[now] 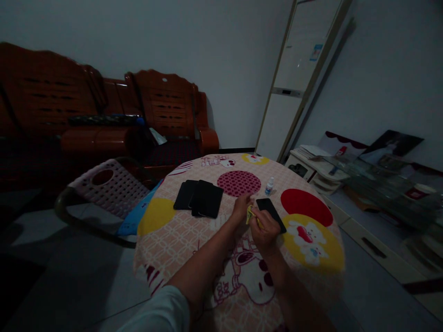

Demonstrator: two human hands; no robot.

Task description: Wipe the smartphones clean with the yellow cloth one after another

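My right hand is closed around a small yellow thing, perhaps a cloth, too small and dark to name surely. Close by on the left, my left hand has its fingers curled in toward it; what they grip, if anything, is hidden. A black phone lies flat on the table, partly behind my right hand. Just beyond the phone stands a small white bottle, upright with a white cap. Several flat black rectangular pieces lie overlapping to the left of my hands.
A patterned cloth covers the round table. A woven chair with a blue packet stands at the left, before wooden sofas. At the right are a low cabinet and a tall white air conditioner.
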